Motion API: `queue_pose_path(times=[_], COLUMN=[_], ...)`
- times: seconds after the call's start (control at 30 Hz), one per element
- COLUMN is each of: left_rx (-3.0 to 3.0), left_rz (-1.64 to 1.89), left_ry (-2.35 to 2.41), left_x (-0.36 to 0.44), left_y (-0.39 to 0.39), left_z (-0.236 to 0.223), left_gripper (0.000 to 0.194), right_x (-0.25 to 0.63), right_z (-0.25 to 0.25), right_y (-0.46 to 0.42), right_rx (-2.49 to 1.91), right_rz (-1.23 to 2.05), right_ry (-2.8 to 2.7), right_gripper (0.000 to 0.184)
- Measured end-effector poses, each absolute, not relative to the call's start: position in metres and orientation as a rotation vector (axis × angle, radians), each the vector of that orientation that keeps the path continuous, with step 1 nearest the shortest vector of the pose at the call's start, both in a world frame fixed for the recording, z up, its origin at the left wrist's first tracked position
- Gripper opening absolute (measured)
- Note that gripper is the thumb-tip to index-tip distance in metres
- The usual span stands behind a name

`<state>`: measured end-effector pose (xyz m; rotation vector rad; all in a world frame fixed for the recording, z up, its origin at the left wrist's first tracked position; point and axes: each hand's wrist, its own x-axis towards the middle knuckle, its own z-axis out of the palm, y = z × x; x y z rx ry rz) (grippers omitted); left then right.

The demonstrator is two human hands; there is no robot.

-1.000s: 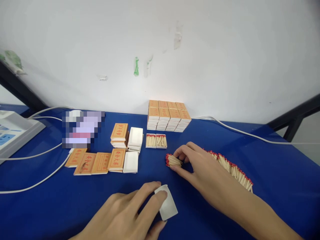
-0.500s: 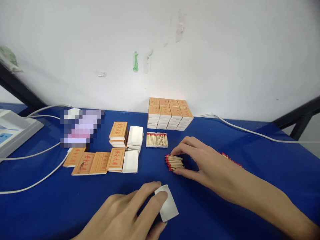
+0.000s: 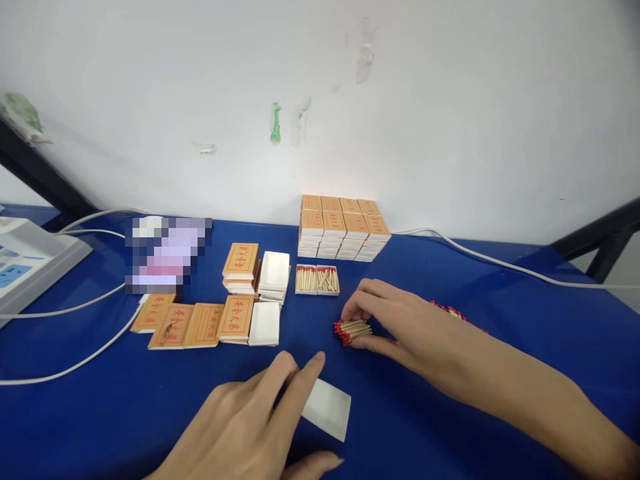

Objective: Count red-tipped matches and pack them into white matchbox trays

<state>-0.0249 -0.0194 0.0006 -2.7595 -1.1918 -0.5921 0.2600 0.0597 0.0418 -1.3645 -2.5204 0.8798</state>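
My right hand (image 3: 395,320) pinches a bundle of matches (image 3: 354,330) between thumb and fingers, red heads pointing left, low over the blue table. My left hand (image 3: 265,413) is at the front with thumb and index finger spread apart. Under and beside its index finger is a white matchbox tray (image 3: 330,408); the tray's left end is hidden by the fingers. Beyond the right forearm shows part of a row of more matches (image 3: 453,311), mostly hidden by the arm. Two trays filled with matches (image 3: 317,280) stand side by side ahead of my hands.
Stacked closed matchboxes (image 3: 345,227) stand against the wall. To the left are orange matchbox sleeves (image 3: 203,325) and stacked white trays (image 3: 275,270). A blurred-out item (image 3: 167,257), white cables (image 3: 480,260) and a white device (image 3: 40,260) lie farther out.
The thumb of my left hand has come away from the white tray, which has turned and sits lower. My right hand keeps the matches, drawing them slightly together.
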Motion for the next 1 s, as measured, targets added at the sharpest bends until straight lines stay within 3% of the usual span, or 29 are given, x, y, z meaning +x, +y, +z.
queue_pose_path(times=[0.4, 0.8, 1.0], left_rx=[-2.910, -2.935, -3.037], left_rz=[-0.540, -0.741, -0.693], left_ry=[-1.368, -1.367, -1.403], left_x=[-0.035, -0.025, -0.026], left_y=[-0.025, -0.015, -0.014], left_z=[-0.007, 0.002, 0.004], left_gripper=[0.048, 0.038, 0.025], right_x=[0.262, 0.271, 0.277], right_z=[0.037, 0.043, 0.053], right_y=[0.054, 0.063, 0.067], right_rx=[-1.343, -1.395, -1.474], right_rz=[0.866, 0.929, 0.795], right_ry=[-2.549, -2.416, -2.366], right_gripper=[0.027, 0.040, 0.038])
